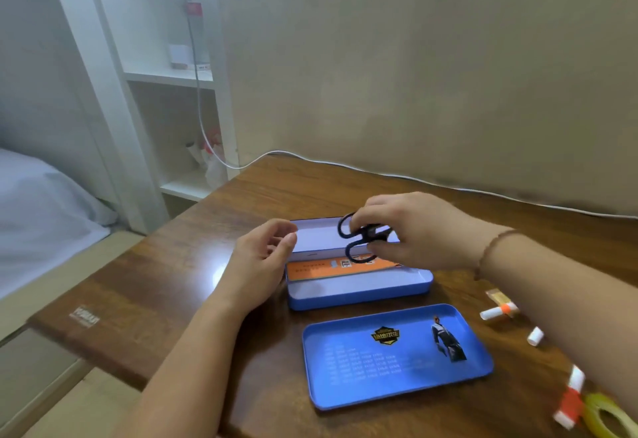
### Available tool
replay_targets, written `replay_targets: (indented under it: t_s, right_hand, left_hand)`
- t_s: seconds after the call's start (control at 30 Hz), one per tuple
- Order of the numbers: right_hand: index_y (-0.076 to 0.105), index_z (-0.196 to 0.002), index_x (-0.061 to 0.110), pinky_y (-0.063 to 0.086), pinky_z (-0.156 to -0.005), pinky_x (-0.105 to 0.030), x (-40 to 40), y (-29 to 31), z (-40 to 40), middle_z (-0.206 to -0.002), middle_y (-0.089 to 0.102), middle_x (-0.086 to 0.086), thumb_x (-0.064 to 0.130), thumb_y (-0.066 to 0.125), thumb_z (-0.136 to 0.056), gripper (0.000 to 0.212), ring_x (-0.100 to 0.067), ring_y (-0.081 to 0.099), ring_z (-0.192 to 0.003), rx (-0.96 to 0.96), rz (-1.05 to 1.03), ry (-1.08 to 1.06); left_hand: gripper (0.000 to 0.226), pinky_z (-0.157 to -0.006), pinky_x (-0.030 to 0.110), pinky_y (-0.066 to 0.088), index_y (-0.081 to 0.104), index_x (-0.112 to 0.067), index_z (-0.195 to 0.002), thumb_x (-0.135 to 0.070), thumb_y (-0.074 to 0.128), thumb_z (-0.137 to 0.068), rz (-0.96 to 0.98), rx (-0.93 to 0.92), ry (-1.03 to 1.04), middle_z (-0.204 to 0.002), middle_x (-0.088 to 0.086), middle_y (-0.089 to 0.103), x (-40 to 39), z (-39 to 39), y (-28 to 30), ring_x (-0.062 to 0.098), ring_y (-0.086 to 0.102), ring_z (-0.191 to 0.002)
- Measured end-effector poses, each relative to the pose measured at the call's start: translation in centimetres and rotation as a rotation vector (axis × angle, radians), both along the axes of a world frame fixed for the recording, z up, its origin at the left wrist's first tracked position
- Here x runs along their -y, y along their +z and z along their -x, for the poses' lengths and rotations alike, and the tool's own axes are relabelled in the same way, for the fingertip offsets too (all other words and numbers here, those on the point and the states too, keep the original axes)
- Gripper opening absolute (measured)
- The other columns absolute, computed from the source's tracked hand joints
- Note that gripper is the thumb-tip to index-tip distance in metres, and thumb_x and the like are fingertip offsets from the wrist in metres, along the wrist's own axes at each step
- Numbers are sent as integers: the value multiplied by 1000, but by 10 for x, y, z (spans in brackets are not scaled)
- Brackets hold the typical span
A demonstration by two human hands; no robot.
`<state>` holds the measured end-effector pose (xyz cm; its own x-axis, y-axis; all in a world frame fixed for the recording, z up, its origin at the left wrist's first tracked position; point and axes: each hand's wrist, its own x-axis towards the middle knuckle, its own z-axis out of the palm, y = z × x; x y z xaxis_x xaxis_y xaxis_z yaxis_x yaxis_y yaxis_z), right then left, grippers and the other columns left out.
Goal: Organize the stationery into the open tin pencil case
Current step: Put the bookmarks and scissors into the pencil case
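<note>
An open blue tin pencil case (359,294) lies on the wooden table, with an orange card or box (310,270) inside along its far side. My right hand (411,227) grips a pair of black-handled scissors (355,242) just above the case. The blades are hidden behind my fingers. My left hand (266,258) hovers at the case's left end with loosely curled fingers, holding nothing. The tin's blue lid (397,356) lies upturned in front of the case.
To the right lie a white and orange glue stick (499,311), a small white cap (535,336), a white and orange item (569,399) and a roll of yellow tape (607,417). A white cable (448,185) runs along the wall. Shelves and a bed stand at left.
</note>
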<state>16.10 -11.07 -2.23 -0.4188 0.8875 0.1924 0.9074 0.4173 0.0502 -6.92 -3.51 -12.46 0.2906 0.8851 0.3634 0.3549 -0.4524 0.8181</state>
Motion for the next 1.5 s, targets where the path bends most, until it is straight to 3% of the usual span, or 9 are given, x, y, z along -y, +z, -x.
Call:
replay_targets:
  t_s: [0.17, 0.33, 0.47, 0.67, 0.87, 1.0, 1.1, 1.2, 1.5]
  right_hand:
    - [58, -128, 32, 49, -81, -34, -27, -18, 24, -112, 58, 6, 13, 54, -95, 39, -13, 54, -95, -150, 199, 110]
    - [67, -119, 17, 46, -76, -9, -29, -19, 23, -112, 65, 3, -10, 56, -87, 44, 8, 58, -89, -325, 88, 262]
    - [58, -110, 14, 57, -71, -21, -22, -26, 14, -109, 69, -5, 3, 62, -89, 24, -3, 68, -78, -452, -126, 331]
    - [65, -110, 32, 55, -80, -29, -30, -31, -3, -92, 69, 15, 9, 58, -93, 30, -5, 65, -87, -356, 252, 19]
    - [69, -112, 21, 44, -81, -17, -30, -52, -9, -95, 62, 13, 9, 62, -91, 26, -5, 59, -87, -297, 241, 49]
    - [68, -114, 18, 35, -78, -6, -34, -61, -1, -93, 57, 14, 10, 60, -92, 24, -3, 53, -85, -234, 240, 77]
    - [65, -115, 22, 43, -82, -21, -39, -62, 3, -95, 56, 12, 9, 58, -93, 26, -12, 57, -91, -178, 221, 58]
    - [63, -116, 21, 44, -83, -29, -38, -65, 7, -101, 60, 1, 16, 56, -95, 23, -17, 56, -94, -111, 270, 72]
    - [68, -114, 23, 39, -94, -26, -34, -71, 12, -113, 58, 0, 20, 58, -94, 23, -15, 50, -107, -174, 256, 129]
  left_hand:
    - [14, -77, 8, 42, 67, -43, -96, -47, 68, -83, -106, 38, -132, -94, -13, 68, 7, 1, 4, -3, 59, -89]
    - [45, -72, 12, 50, 68, -46, -100, -8, 81, -80, -162, 122, -161, -80, -15, 75, 11, -3, 8, 0, 65, -72]
    - [42, -73, 13, 54, 72, -37, -96, 1, 79, -79, -206, 202, -77, -80, -28, 74, 11, -2, 7, -3, 69, -75]
    - [18, -77, 14, 53, 79, -15, -94, -10, 81, -77, -463, 139, -152, -92, -6, 75, 10, -1, 6, 2, 69, -81]
    - [34, -81, 36, 51, 76, -19, -93, -18, 50, -72, -187, 378, -203, -105, 3, 71, 6, 4, 7, 26, 65, -89]
    - [47, -107, 25, 33, 57, -46, -121, -55, 61, -75, -92, -88, -291, -126, -33, 52, 11, 2, 7, 2, 44, -128]
    - [89, -119, 33, 27, 32, -54, -142, -68, 69, -62, -15, -399, -372, -129, -37, 40, 16, 2, 2, -4, 30, -133]
    - [102, -119, 40, 29, 27, -49, -147, -65, 75, -58, 4, -405, -364, -140, -19, 44, 13, 2, -2, 2, 29, -138]
    - [76, -115, 41, 33, 53, -38, -133, -64, 70, -64, -108, -450, -376, -140, -20, 46, 5, 0, -6, 3, 36, -133]
